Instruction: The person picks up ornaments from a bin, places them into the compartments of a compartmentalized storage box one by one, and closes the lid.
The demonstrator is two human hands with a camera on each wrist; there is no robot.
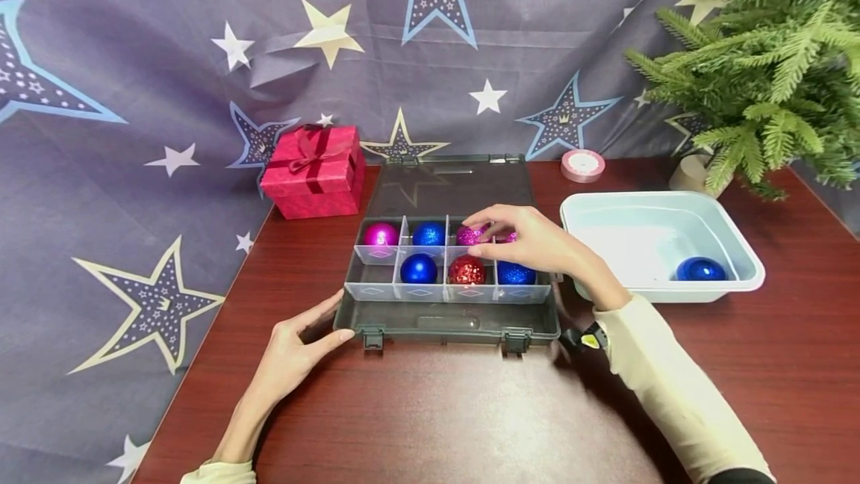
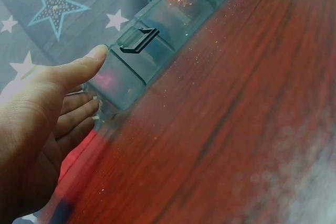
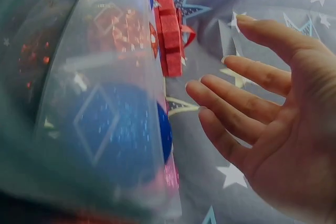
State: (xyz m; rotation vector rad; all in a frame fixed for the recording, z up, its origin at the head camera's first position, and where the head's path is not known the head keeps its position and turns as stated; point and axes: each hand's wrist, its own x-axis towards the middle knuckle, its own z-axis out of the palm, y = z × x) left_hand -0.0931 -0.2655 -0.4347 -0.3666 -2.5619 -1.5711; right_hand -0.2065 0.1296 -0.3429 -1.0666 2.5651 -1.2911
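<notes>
A dark see-through organizer box (image 1: 443,317) stands on the table with its lid folded back. Its compartments hold a pink ball (image 1: 381,236), a glittery pink ball (image 1: 470,234), a red ball (image 1: 466,271), a smooth blue ball (image 1: 419,269) and glittery blue balls (image 1: 516,273); another pink ball is partly covered by my right hand. With fingers spread and nothing in them, my right hand (image 1: 531,239) hovers over the back right compartments. My left hand (image 1: 295,346) rests at the front left corner, its thumb against the front rim and its fingers along the side.
To the right of the box sits a pale blue tub (image 1: 618,234) with a blue ball (image 1: 701,270) inside. A small artificial tree (image 1: 793,73) rises behind it. A red gift box (image 1: 316,170) stands back left, and a pink ribbon roll (image 1: 582,166) lies near the back edge.
</notes>
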